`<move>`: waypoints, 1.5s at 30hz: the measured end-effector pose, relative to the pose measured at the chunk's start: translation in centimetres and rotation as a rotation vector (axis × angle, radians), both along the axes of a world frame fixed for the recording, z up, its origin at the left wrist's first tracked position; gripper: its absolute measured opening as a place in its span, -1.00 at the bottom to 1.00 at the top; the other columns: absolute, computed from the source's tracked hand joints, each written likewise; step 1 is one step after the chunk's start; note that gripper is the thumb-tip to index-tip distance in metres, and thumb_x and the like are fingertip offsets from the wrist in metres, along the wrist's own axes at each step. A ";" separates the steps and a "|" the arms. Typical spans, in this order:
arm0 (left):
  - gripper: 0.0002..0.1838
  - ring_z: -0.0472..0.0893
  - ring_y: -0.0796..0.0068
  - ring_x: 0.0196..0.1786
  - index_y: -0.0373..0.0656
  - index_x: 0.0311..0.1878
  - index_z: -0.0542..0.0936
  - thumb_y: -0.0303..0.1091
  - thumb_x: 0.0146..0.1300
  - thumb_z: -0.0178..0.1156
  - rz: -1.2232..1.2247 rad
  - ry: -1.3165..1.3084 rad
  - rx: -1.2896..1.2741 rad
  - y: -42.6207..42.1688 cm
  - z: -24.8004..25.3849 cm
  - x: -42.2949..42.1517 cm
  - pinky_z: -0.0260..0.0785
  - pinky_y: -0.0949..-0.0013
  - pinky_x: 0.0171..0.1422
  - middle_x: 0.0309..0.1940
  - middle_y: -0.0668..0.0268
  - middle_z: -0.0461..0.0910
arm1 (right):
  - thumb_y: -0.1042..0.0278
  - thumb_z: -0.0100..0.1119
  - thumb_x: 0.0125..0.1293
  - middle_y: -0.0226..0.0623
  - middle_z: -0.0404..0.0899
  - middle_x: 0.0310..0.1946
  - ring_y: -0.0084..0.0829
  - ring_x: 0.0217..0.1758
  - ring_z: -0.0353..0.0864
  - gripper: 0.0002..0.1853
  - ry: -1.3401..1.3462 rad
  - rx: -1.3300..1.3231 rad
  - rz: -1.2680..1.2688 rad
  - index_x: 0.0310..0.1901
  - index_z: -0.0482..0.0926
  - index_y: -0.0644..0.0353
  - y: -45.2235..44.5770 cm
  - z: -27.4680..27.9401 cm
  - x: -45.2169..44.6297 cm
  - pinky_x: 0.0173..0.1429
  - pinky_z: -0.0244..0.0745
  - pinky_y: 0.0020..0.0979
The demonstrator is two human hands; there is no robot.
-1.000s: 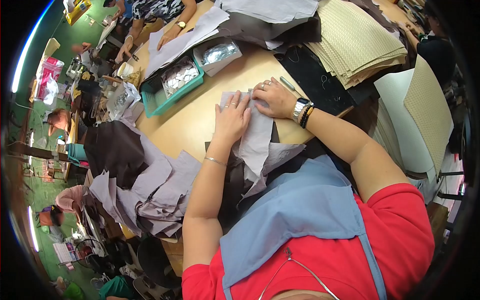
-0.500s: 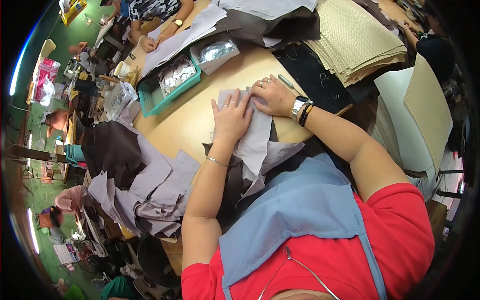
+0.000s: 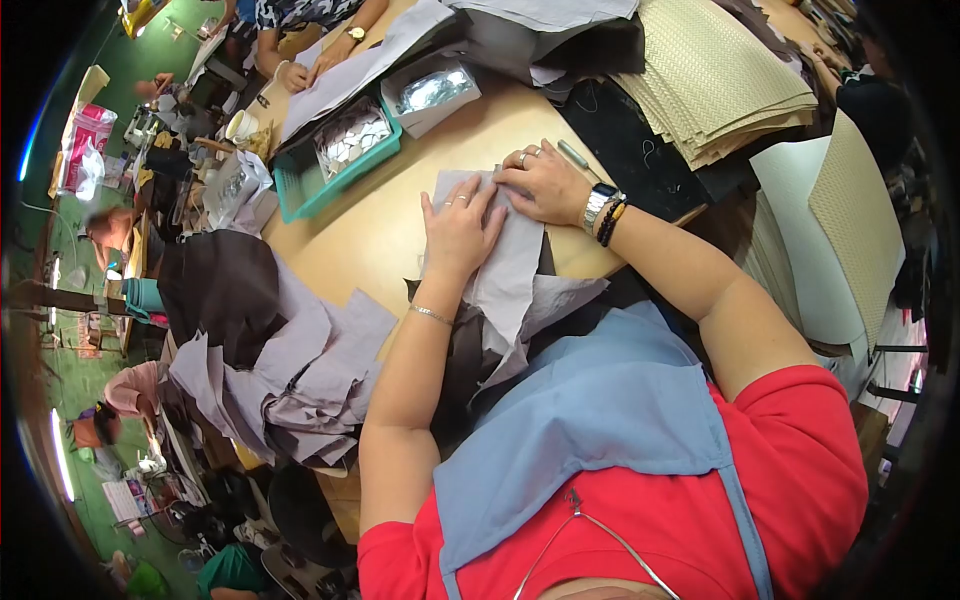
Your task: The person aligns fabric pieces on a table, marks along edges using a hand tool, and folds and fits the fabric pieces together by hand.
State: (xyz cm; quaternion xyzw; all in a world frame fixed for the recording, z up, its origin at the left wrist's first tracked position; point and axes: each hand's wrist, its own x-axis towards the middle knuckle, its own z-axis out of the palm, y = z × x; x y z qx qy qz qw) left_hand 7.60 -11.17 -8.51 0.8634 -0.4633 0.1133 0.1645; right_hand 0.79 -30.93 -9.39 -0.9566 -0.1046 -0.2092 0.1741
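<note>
My left hand [image 3: 460, 228] lies flat on a light grey fabric piece [image 3: 508, 262], fingers stretched and somewhat spread. At the upper right edge of that cloth, my right hand [image 3: 548, 186] has its fingers curled, with thumb and fingertips pinching the edge. The piece runs from the wooden table down towards my lap, where its lower part is crumpled over dark cloth. Close beyond my right knuckles lies a slim pen-like tool [image 3: 572, 154]. The underside of the fabric is hidden.
A teal basket [image 3: 345, 172] with small white pieces stands beside a white box [image 3: 432, 97] holding something shiny. Grey and dark fabric pieces [image 3: 300, 375] are heaped at left. Textured cream sheets [image 3: 715, 80] are stacked at upper right. Another person's hands [image 3: 310, 70] work across the table.
The view has shifted slightly. My right hand has moved a little along the fabric's top edge towards my left hand, which stays flat on the cloth.
</note>
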 end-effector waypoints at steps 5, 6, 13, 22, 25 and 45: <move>-0.56 0.53 0.29 0.32 0.07 0.19 0.62 0.03 0.34 0.18 0.000 -0.025 -0.027 0.1 -0.6 0.2 -0.03 -0.48 0.43 0.28 0.29 0.55 | 0.21 0.20 0.23 -0.31 0.55 0.05 -0.20 0.20 0.52 -0.67 0.023 -0.026 -0.020 0.04 0.58 -0.01 0.2 0.3 -0.1 0.35 0.26 0.29; -0.56 0.51 0.29 0.33 0.07 0.19 0.63 0.04 0.34 0.18 0.003 -0.023 -0.026 0.0 -0.6 0.1 -0.03 -0.49 0.43 0.27 0.29 0.55 | 0.21 0.20 0.22 -0.31 0.55 0.05 -0.20 0.20 0.52 -0.66 0.017 -0.035 -0.023 0.04 0.58 -0.01 0.2 0.3 -0.1 0.35 0.27 0.28; -0.56 0.49 0.29 0.35 0.07 0.18 0.63 0.05 0.34 0.18 0.010 -0.041 -0.018 0.0 -0.7 0.0 -0.02 -0.51 0.41 0.26 0.30 0.56 | 0.27 0.21 0.19 -0.32 0.56 0.03 -0.22 0.12 0.51 -0.63 -0.021 -0.053 -0.024 0.06 0.58 0.02 0.4 0.3 -0.1 0.21 0.34 0.06; -0.52 0.44 0.26 0.40 0.11 0.25 0.60 0.08 0.36 0.16 0.014 -0.021 0.034 0.2 -0.7 -0.1 -0.03 -0.50 0.42 0.32 0.28 0.51 | 0.22 0.19 0.23 -0.29 0.54 0.07 -0.17 0.15 0.50 -0.55 0.008 -0.139 -0.098 0.18 0.55 0.01 0.7 0.6 -0.3 0.28 0.26 0.11; -0.52 0.43 0.26 0.42 0.12 0.26 0.59 0.08 0.36 0.16 0.022 -0.013 0.051 0.2 -0.6 -0.2 -0.03 -0.50 0.42 0.33 0.28 0.50 | 0.21 0.19 0.23 -0.30 0.55 0.08 -0.19 0.17 0.49 -0.56 -0.024 -0.073 -0.139 0.18 0.55 0.00 0.7 0.1 0.0 0.29 0.26 0.10; -0.54 0.46 0.26 0.38 0.07 0.19 0.62 0.07 0.33 0.19 -0.004 0.033 -0.035 1.0 -1.0 -0.3 -0.01 -0.51 0.40 0.29 0.30 0.53 | 0.24 0.17 0.25 -0.39 0.58 -0.02 -0.28 0.07 0.54 -0.63 -0.083 -0.122 -0.043 0.11 0.62 -0.13 0.2 0.0 -0.1 0.16 0.33 0.00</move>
